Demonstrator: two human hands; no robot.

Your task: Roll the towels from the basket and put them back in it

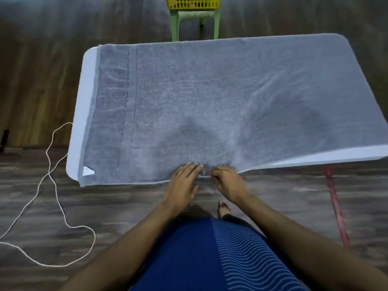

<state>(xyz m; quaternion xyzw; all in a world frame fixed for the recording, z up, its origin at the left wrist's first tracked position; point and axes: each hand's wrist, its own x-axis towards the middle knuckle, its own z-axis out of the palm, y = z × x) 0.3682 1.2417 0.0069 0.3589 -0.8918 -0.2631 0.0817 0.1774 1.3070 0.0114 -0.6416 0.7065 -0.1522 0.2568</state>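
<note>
A large grey towel [210, 95] lies spread flat over a white table [81, 114], covering nearly all of it. Both hands are at the middle of the towel's near edge. My left hand [182, 181] lies flat with straight fingers pressing on the edge. Right beside it, my right hand [226, 181] has its fingers curled and pinches the towel's hem. A yellow slatted basket [193, 3] stands on a green stool [195, 24] beyond the table's far side; its inside is hidden.
A white cord [52, 185] loops over the wooden floor at the left. A red strap or bar [336, 206] runs down from the table's right near corner. My bare foot [224, 208] shows below the hands.
</note>
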